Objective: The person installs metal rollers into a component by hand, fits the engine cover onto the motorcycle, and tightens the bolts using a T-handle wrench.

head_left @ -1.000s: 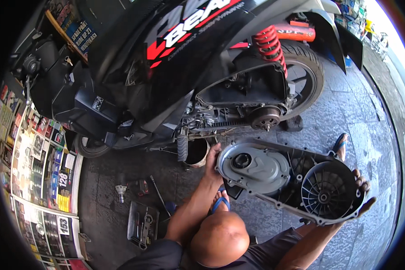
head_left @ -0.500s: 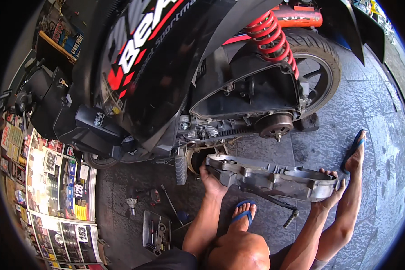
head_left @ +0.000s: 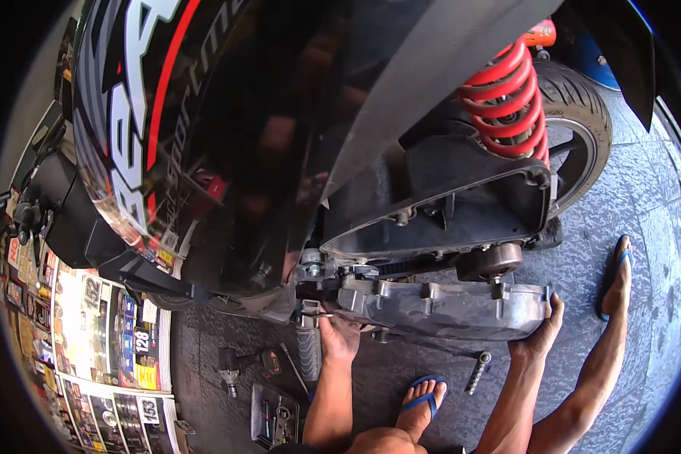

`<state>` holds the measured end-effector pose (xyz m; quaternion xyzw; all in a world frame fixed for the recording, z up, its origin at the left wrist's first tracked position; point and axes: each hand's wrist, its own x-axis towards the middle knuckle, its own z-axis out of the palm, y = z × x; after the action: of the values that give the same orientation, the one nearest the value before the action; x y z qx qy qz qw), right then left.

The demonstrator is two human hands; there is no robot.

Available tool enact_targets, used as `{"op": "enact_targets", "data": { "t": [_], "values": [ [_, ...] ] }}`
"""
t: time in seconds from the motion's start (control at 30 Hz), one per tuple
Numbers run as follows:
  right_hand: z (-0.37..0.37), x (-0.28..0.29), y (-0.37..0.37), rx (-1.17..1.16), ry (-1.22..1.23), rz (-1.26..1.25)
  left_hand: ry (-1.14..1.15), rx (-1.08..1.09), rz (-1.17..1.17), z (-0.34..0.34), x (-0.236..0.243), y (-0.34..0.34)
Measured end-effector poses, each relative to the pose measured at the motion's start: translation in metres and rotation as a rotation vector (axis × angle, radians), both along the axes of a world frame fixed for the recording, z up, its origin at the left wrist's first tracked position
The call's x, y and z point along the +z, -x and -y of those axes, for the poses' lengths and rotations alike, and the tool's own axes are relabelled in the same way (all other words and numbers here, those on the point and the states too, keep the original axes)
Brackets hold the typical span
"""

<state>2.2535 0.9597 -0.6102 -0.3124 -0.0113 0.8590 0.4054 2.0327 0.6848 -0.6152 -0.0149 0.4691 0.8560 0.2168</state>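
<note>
While our left hand (head_left: 340, 338) grips the grey engine cover (head_left: 446, 309) by one end and our right hand (head_left: 536, 340) clasps the other, we hold it just beside the metal drum (head_left: 498, 260) of the black scooter (head_left: 253, 174).

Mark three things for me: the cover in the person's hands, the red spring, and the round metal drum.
cover (head_left: 450, 309): head view, middle of its outer side.
spring (head_left: 499, 100): head view, a middle coil.
drum (head_left: 502, 259): head view, its rounded side wall.
</note>
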Motion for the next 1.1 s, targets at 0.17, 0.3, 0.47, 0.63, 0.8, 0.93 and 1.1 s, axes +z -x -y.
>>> {"op": "enact_targets", "data": {
  "t": [0.17, 0.3, 0.47, 0.63, 0.8, 0.93, 1.1],
  "values": [
    [-0.004, 0.007, 0.01, 0.093, -0.082, -0.036, 0.126, -0.006, -0.014, 0.006, -0.002, 0.007],
    [-0.004, 0.011, 0.012, 0.079, -0.078, -0.063, 0.107, -0.002, -0.04, 0.013, -0.006, 0.012],
    [-0.004, 0.013, 0.02, -0.036, -0.183, 0.038, 0.066, -0.007, -0.058, 0.014, -0.005, 0.01],
    [-0.01, 0.008, 0.041, -0.184, -0.325, 0.198, 0.031, -0.014, -0.018, 0.011, 0.003, 0.013],
    [-0.012, 0.006, 0.049, -0.191, -0.392, 0.179, 0.092, -0.045, -0.026, 0.006, 0.011, 0.012],
    [-0.014, 0.007, 0.053, -0.141, -0.463, 0.274, 0.123, -0.032, -0.024, 0.0, 0.015, 0.009],
    [-0.017, 0.007, 0.058, -0.146, -0.467, 0.271, 0.103, -0.038, -0.066, -0.001, 0.018, 0.008]
  ]
}}
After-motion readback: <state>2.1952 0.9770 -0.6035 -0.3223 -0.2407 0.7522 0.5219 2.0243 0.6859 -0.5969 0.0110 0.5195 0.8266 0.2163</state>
